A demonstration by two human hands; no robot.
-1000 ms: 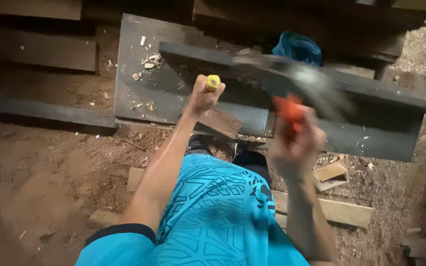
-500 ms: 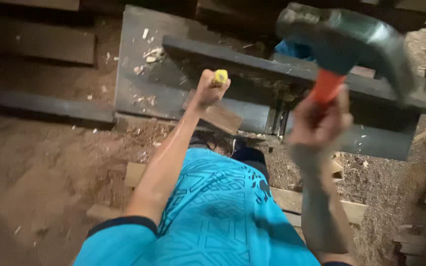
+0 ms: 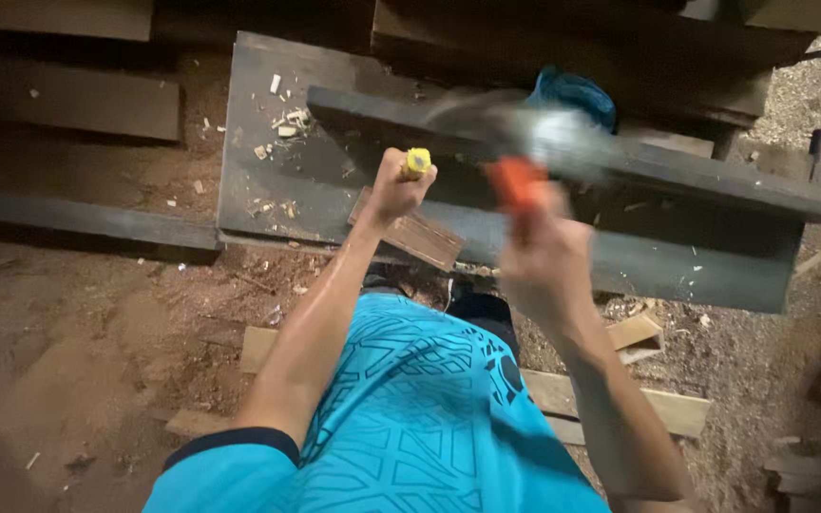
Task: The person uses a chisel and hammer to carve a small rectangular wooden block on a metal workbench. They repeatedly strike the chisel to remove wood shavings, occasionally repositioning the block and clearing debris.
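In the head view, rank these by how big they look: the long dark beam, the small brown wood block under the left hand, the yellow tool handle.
1. Long dark beam, by far the largest.
2. Small brown wood block.
3. Yellow tool handle, of which only the tip shows above the left hand, so its full size cannot be told.

Matt dark wooden plank (image 3: 620, 166), pale wood chips (image 3: 282, 123)

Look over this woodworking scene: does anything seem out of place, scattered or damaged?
Pale wood chips lie scattered over the dark plank beside the left hand, which grips a yellow-handled tool. Offcuts litter the dirt. The hammer in the right hand is merely motion-blurred.
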